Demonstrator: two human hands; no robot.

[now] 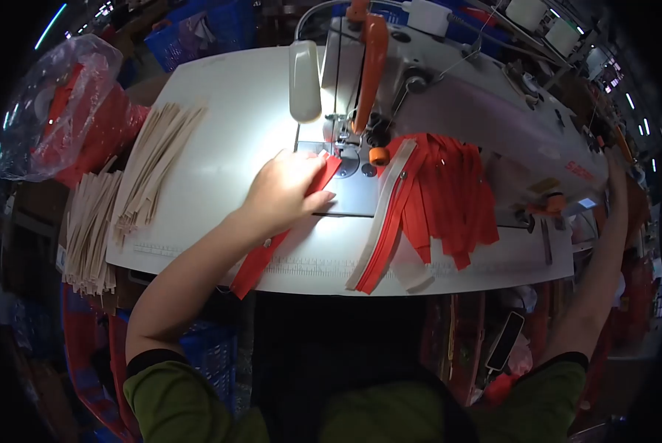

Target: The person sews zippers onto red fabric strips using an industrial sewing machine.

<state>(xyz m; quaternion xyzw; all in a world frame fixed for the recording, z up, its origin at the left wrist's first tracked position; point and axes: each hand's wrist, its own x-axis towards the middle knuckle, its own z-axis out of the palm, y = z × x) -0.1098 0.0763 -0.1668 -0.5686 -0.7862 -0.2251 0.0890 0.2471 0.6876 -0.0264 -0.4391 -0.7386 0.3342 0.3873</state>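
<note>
My left hand (286, 184) grips a red zipper strip (253, 267) just in front of the sewing machine's needle and presser foot (340, 142). The strip's upper end (329, 168) reaches the needle plate, and its tail slants down to the table's front edge. Far to the right, my right hand (615, 168) is at the end of the sewing machine (478, 111); its fingers are too dark and small to make out. Between the hands lies a pile of red zipper strips (449, 199), with a red-and-cream strip (386, 214) along its left side.
Bundles of cream fabric strips (157, 162) lie on the left of the white table (227, 81), with more strips (93, 229) beside its edge. A clear plastic bag with red material (87, 111) stands at the back left. A phone (505, 341) is below the table.
</note>
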